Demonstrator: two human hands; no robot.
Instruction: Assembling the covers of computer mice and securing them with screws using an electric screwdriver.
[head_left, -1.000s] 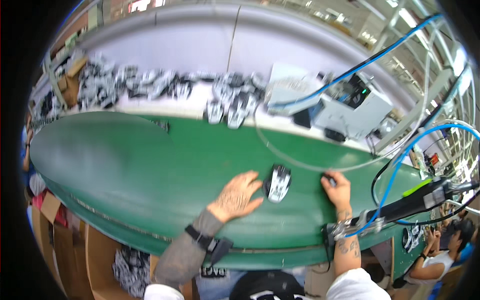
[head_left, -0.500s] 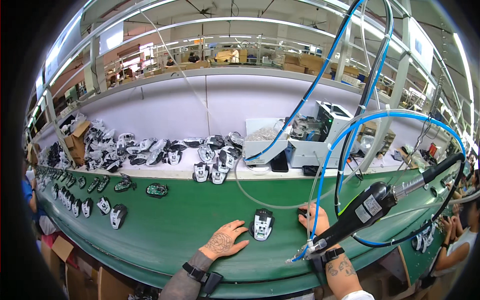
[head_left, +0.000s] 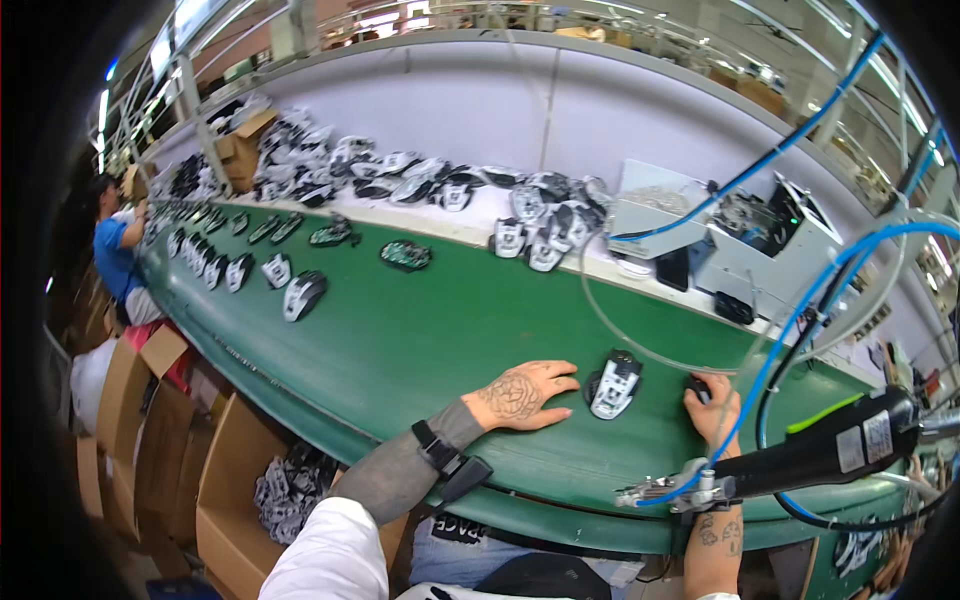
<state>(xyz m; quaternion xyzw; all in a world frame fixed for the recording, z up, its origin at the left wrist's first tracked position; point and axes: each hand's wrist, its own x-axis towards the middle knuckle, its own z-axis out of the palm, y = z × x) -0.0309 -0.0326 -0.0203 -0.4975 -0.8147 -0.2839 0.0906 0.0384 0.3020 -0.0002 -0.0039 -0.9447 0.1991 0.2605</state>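
Observation:
On the green belt in front of me lies a white and black computer mouse shell (head_left: 614,386), its inside partly showing. To its left, my left hand (head_left: 522,394) rests with fingers spread, just short of the shell and holding nothing. My right hand (head_left: 713,402) is on the belt to the right of the shell, its fingers closed round a small black piece (head_left: 698,389) whose kind I cannot make out. A black hanging screwdriver (head_left: 830,450) crosses over my right wrist, its metal tip (head_left: 645,495) pointing left.
Mouse shells (head_left: 304,296) and green circuit boards (head_left: 405,255) stand in rows at left. More shells heap on the white shelf (head_left: 455,222) behind, beside a screw feeder (head_left: 760,250). Blue hoses (head_left: 790,340) hang at right. Cardboard boxes (head_left: 235,500) and a co-worker (head_left: 115,245) are at left.
My view has turned left and downward, so the belt's left side and the boxes show more. Both hands keep about the same places beside the mouse shell.

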